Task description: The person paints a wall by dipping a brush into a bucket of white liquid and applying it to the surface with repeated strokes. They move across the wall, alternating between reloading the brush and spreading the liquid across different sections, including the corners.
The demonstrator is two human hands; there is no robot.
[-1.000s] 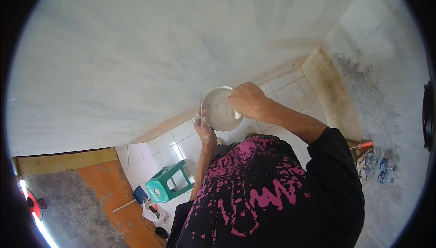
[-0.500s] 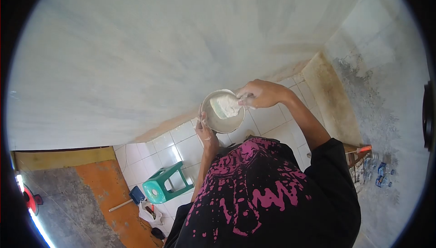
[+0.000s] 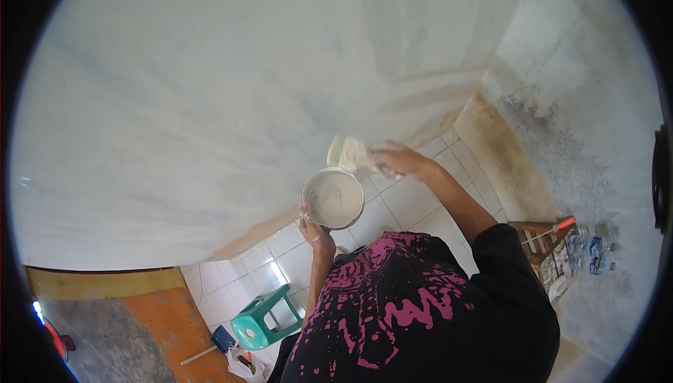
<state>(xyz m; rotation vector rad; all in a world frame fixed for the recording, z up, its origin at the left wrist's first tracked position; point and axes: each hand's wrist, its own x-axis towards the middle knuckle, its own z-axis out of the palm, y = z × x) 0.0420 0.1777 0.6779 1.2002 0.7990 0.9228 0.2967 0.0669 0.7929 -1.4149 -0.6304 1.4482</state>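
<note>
A round bowl (image 3: 335, 198) of pale, wet-looking paste is tilted toward the camera, and my left hand (image 3: 317, 234) grips its lower left rim. Above the bowl's upper rim is a wide, pale green-edged spreader (image 3: 346, 153) loaded with white paste. My right hand (image 3: 394, 160), blurred and smeared with paste, is closed around the spreader's handle end. Just beyond the bowl and spreader rises the pale, streaky wall (image 3: 210, 116).
A green plastic stool (image 3: 254, 327) stands on the white tiles at lower left, near a blue dustpan (image 3: 223, 339) and a white bag (image 3: 242, 363). On the right are a wooden crate (image 3: 536, 243), an orange-handled tool (image 3: 563, 224) and plastic bottles (image 3: 599, 255).
The spreader has come up out of the bowl with my right hand and is now above its rim. The bowl sits slightly lower in view, and the camera view has shifted.
</note>
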